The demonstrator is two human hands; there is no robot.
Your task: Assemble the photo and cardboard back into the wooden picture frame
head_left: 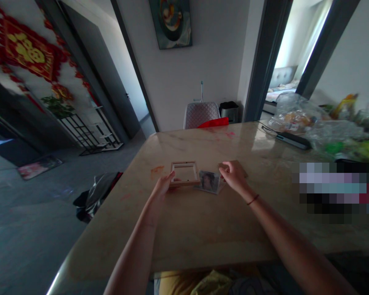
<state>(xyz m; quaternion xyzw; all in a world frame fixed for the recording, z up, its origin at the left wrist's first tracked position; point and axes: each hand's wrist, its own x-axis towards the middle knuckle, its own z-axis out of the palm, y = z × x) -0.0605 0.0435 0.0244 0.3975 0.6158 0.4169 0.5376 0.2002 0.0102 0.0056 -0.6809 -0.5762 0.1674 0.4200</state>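
Observation:
A light wooden picture frame (184, 184) with an open middle is held at its left side by my left hand (165, 182), the thumb over its edge. Just right of the frame lies a photo (208, 181) of a person, its left edge close against the frame. My right hand (232, 174) is beside the photo's right edge, its fingers bent and pinched together. What sits between those fingertips is too small to make out. Partly covered by that hand, a brown flat panel (241, 167) rests on the table.
The marble-patterned table (203, 229) carries plastic bags (298, 116) and a dark elongated device (293, 140) with a cable at the right. A quilted chair (201, 114) with a red item stands beyond the far edge. Dark bags (98, 192) lie on the floor at left.

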